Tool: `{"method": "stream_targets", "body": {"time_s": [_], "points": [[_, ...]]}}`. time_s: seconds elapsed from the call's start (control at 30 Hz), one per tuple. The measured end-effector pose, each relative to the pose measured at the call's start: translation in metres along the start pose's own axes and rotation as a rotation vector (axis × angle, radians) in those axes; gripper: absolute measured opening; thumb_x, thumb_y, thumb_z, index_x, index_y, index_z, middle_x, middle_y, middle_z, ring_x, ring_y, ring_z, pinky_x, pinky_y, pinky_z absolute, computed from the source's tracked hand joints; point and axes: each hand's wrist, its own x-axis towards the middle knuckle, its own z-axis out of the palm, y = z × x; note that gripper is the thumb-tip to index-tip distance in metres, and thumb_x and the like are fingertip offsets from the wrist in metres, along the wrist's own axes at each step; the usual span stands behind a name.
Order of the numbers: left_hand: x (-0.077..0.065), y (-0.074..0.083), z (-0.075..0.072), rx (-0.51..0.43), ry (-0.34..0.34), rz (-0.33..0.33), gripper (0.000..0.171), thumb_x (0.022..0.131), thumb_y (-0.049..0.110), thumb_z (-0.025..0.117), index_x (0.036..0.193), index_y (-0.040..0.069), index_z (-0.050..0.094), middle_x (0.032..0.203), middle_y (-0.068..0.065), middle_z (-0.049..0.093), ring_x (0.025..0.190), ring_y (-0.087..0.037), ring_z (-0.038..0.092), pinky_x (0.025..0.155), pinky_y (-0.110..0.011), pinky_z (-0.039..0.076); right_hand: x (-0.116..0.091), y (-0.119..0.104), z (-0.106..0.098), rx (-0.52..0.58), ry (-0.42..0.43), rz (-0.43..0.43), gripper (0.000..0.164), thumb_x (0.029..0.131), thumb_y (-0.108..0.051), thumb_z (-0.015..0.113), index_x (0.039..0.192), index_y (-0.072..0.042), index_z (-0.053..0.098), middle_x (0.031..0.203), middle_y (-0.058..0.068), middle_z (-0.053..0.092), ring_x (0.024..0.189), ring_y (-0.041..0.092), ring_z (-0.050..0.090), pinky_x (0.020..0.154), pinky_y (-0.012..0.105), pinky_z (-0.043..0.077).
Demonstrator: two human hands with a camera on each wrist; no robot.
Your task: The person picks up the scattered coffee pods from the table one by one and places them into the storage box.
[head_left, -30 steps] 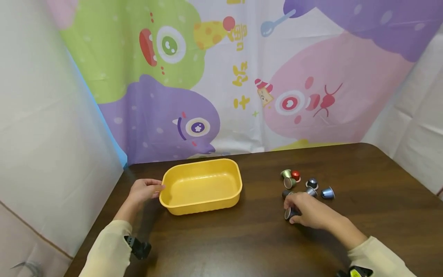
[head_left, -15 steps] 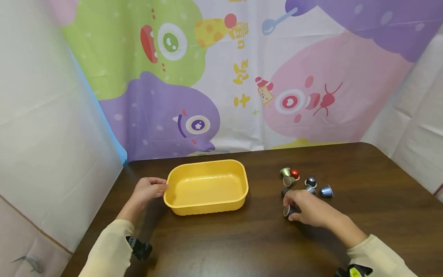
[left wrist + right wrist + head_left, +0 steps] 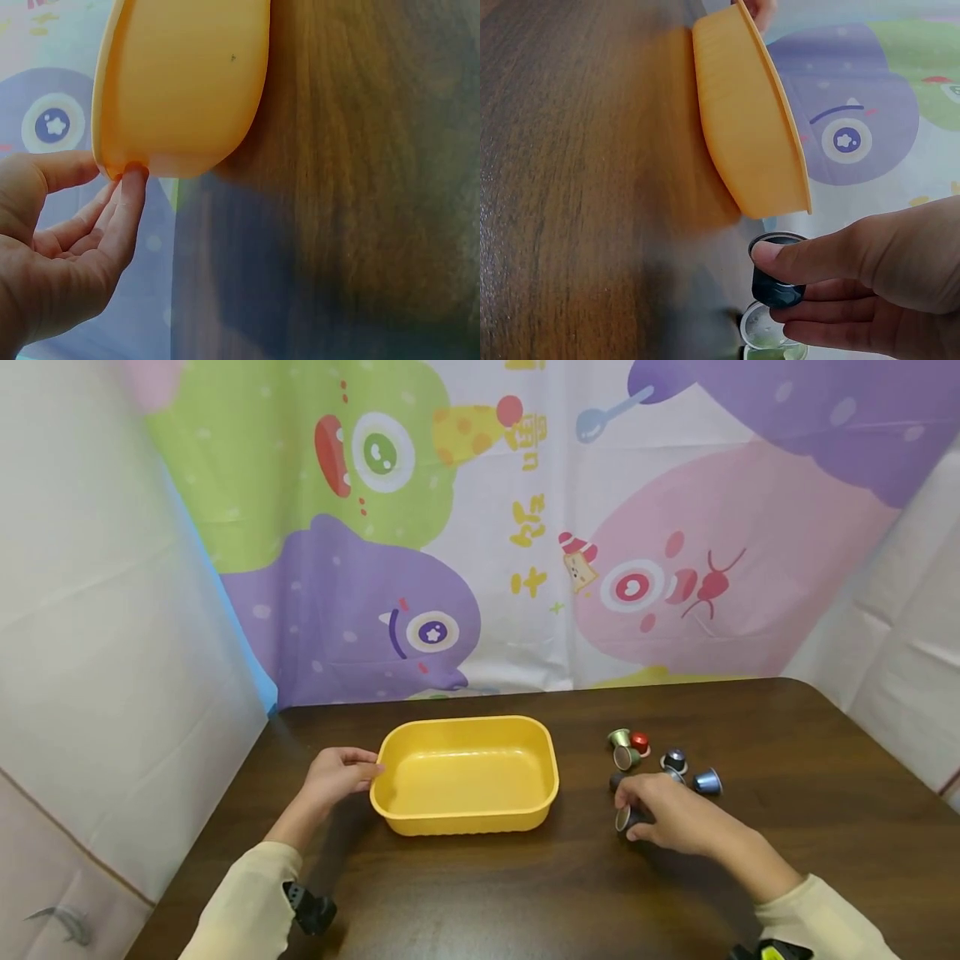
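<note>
My left hand [image 3: 337, 777] pinches the left end of a yellow plastic basin [image 3: 472, 823], thumb and fingers at its rim, as the left wrist view confirms. Inside, the basin is bare. My right hand [image 3: 675, 814] holds a dark coffee capsule [image 3: 776, 292] between thumb and fingers, its round lid facing left in the head view. Just behind that hand lies another dark capsule [image 3: 618, 782], partly covered by the fingers. A silvery-blue capsule [image 3: 675, 774] is also half hidden by the hand.
Farther back on the brown table [image 3: 480, 893] sit a light green capsule [image 3: 619, 737], a dark green one [image 3: 626, 757] and a red one [image 3: 640, 742]. To their right are a black capsule [image 3: 674, 760] and a blue one [image 3: 707, 782]. A printed curtain [image 3: 525, 635] hangs behind.
The left hand and the yellow basin have moved to the right, nearer the capsules. The right hand stays at about the same spot with the dark capsule in its fingers.
</note>
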Motion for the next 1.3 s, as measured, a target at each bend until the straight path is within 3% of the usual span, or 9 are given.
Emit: {"method": "stream_targets", "body": {"time_s": [0.43, 0.9, 1.3], "points": [[-0.006, 0.008, 0.007, 0.041, 0.003, 0.013, 0.035, 0.088, 0.020, 0.067, 0.111, -0.006, 0.064, 0.109, -0.020, 0.066, 0.078, -0.011, 0.065, 0.085, -0.037, 0.058, 0.002, 0.000, -0.006, 0.024, -0.023, -0.006, 0.027, 0.074, -0.011, 0.081, 0.093, -0.009, 0.062, 0.084, -0.006, 0.062, 0.074, -0.001, 0.053, 0.062, 0.020, 0.048], [-0.006, 0.006, 0.014, 0.026, 0.000, 0.041, 0.032, 0.087, 0.017, 0.069, 0.108, -0.006, 0.065, 0.102, -0.019, 0.068, 0.073, -0.009, 0.064, 0.078, -0.032, 0.060, 0.005, -0.002, -0.011, 0.022, -0.044, -0.004, 0.027, 0.074, -0.011, 0.081, 0.092, -0.011, 0.061, 0.081, -0.008, 0.060, 0.072, -0.001, 0.051, 0.062, 0.019, 0.047], [-0.009, 0.006, 0.020, 0.002, -0.005, 0.067, 0.031, 0.085, 0.015, 0.071, 0.105, -0.008, 0.065, 0.095, -0.018, 0.069, 0.068, -0.008, 0.063, 0.076, -0.034, 0.060, 0.010, -0.008, -0.019, 0.016, -0.073, 0.010, 0.026, 0.074, -0.011, 0.081, 0.094, -0.009, 0.064, 0.083, -0.007, 0.062, 0.073, 0.000, 0.052, 0.064, 0.020, 0.048]]}}
